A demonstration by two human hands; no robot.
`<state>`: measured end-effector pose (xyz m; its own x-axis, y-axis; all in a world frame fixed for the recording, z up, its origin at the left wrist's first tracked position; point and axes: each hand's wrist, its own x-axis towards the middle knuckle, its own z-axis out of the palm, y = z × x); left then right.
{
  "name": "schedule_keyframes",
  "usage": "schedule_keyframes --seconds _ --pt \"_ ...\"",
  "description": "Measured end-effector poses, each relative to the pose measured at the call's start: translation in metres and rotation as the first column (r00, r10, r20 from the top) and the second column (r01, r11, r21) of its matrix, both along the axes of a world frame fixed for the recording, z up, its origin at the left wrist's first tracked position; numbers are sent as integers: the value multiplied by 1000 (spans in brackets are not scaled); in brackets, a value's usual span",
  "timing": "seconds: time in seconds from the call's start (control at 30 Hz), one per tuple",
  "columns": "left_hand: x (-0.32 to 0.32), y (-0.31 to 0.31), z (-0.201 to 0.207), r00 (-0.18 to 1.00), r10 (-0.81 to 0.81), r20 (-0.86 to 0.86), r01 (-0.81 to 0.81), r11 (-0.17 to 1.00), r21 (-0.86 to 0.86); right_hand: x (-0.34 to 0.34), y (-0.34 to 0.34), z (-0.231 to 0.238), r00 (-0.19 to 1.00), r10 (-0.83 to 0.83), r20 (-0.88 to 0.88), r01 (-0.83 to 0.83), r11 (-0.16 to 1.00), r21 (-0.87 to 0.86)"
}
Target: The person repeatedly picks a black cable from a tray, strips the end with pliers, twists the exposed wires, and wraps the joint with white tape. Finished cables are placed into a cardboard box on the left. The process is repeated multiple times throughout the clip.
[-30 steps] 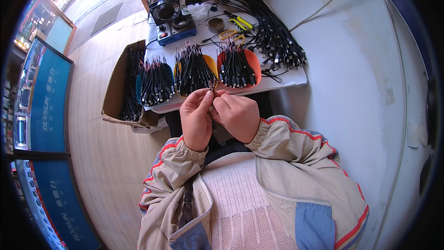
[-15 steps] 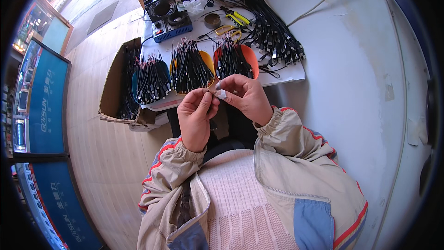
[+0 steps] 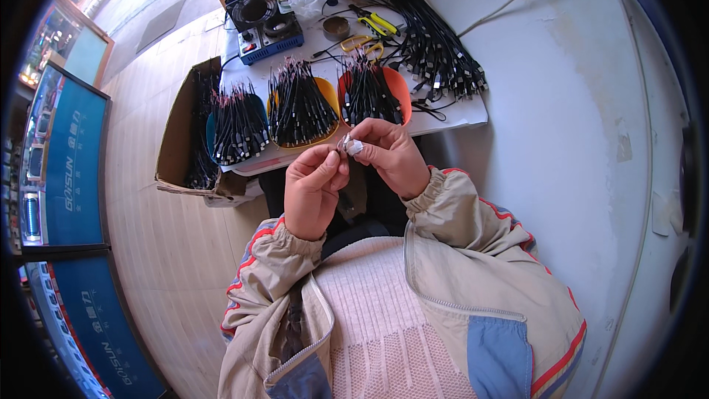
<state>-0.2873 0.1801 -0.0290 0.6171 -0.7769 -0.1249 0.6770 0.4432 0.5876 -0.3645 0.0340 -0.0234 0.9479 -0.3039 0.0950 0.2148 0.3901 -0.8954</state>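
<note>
My left hand [image 3: 313,193] and my right hand [image 3: 391,157] meet fingertip to fingertip in front of my lap, just short of the table's edge. Both are closed in a pinch. Something small and thin is between the fingertips, too fine to make out. White wrapping [image 3: 354,148] covers the tips of my right thumb and forefinger. Just beyond my hands stand a blue bin [image 3: 210,140], a yellow bin [image 3: 330,96] and an orange bin [image 3: 399,89]. Each bin holds a bundle of short black cables [image 3: 299,107] with bare reddish wire ends pointing up.
A cardboard box [image 3: 177,129] with more black cables stands left of the table. Behind the bins are a blue-based device [image 3: 272,46], a round tin [image 3: 337,28], yellow-handled scissors [image 3: 362,44], yellow-green pliers [image 3: 380,26] and a large cable pile [image 3: 436,52]. A white wall [image 3: 561,140] rises at right.
My right fingertips have closed in against my left ones, narrowing the gap between the white-wrapped thumb and forefinger. My left hand has shifted only slightly.
</note>
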Motion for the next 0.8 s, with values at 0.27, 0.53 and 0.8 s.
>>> schedule_keyframes --seconds 0.27,0.53,0.8 --pt "1 -3 0 999 -20 25 19 1000 21 -7 -3 11 999 -34 -38 28 990 -137" --pt "2 -2 -4 991 -118 -62 115 992 -47 -3 2 -6 992 125 20 -121 889 442" --pt "5 -3 -9 977 -195 -88 189 979 -80 -5 3 -7 995 90 -32 -74 938 340"
